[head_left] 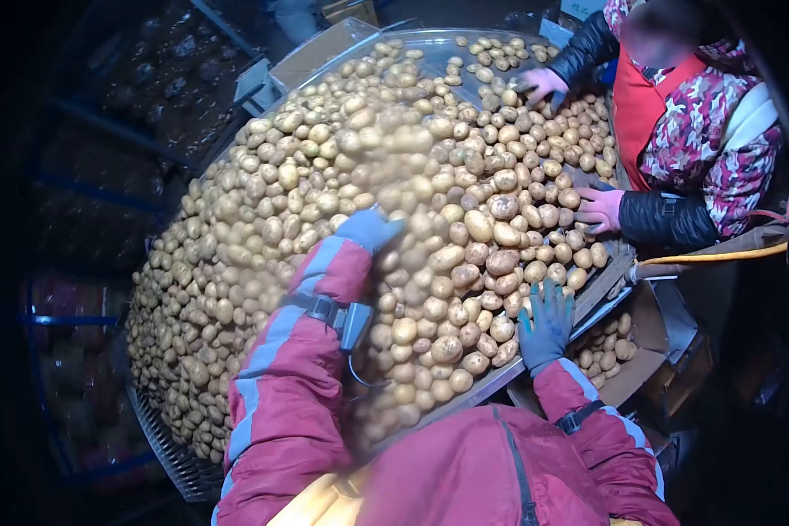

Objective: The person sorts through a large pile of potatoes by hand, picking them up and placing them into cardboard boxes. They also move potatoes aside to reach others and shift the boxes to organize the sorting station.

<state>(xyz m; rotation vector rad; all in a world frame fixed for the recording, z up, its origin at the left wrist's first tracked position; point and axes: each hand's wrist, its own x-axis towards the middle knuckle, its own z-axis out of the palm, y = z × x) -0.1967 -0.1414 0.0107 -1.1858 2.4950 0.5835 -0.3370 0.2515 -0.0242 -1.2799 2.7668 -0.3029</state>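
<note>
So, starting at the left, there's a slatted edge (168,454), with potatoes (272,219) heaped right up to it. My left hand (371,230) is out over the middle of the pile, potatoes on every side, so no edge is near it. Its fingers point right, but they're a bit blurry and I can't tell whether they're curled around anything. Going right, the near metal rim (491,382) slants up and away, and the heap comes right to it, pretty tight. My right hand (545,326) is at that rim, fingers spread wide, potatoes just beside the fingertips. Right and below sits a cardboard box (633,377) holding more; farther up, a co-worker's gloved hand (600,209) limits the room that way.
</note>
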